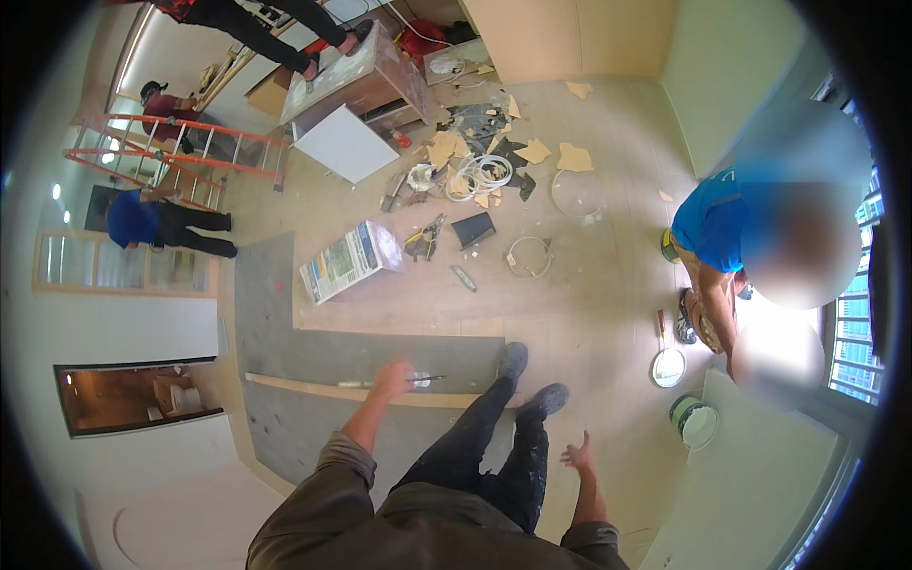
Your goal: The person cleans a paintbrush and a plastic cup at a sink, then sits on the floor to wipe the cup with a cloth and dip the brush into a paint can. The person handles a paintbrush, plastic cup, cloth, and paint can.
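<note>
My left hand point(393, 378), in the lower middle of the head view, is closed around a slim tool point(427, 378) with a dark tip and something white by the fingers; its exact kind is unclear. Beneath it a long pale wooden strip point(290, 387) lies on a grey floor sheet point(275, 429). My right hand point(579, 456) hangs beside my right leg, fingers spread and holding nothing. My shoes point(541, 401) stand at the sheet's right end.
Debris point(475, 142), cable coils, pliers point(426, 236) and a box point(347, 261) lie ahead. Co-workers stand at an orange ladder point(133, 152), on a cabinet point(347, 76), and low at left point(133, 218). Another point(708, 228) bends at right near paint buckets point(693, 423) and a round tray point(668, 366).
</note>
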`<act>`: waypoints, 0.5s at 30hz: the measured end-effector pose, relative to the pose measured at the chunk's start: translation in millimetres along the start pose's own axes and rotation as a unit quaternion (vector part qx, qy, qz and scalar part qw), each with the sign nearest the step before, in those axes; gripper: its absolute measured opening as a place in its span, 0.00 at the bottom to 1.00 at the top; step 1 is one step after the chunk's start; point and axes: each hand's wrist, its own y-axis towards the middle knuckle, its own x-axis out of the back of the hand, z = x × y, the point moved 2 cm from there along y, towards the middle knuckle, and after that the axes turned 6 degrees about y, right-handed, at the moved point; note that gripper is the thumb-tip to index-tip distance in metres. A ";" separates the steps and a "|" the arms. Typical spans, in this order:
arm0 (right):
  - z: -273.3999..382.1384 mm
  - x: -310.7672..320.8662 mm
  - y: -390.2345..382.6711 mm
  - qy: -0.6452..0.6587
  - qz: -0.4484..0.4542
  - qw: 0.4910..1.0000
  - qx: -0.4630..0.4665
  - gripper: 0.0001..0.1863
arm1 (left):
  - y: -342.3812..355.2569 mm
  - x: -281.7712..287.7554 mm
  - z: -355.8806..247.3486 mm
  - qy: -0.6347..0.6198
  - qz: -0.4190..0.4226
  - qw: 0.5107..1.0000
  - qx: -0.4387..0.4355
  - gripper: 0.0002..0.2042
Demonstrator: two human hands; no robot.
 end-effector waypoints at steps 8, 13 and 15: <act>-13.2 31.6 -19.0 -0.126 0.070 0.984 -0.100 0.47 | -58.6 -3.9 29.0 -0.174 -0.098 0.972 0.123 0.23; 119.2 25.8 28.9 -0.113 -0.056 0.986 0.111 0.47 | -57.3 29.2 71.3 -0.259 -0.154 0.941 0.156 0.26; 194.3 9.5 38.7 -0.094 -0.080 0.979 0.161 0.43 | -49.7 34.7 100.7 -0.275 -0.192 0.922 0.195 0.26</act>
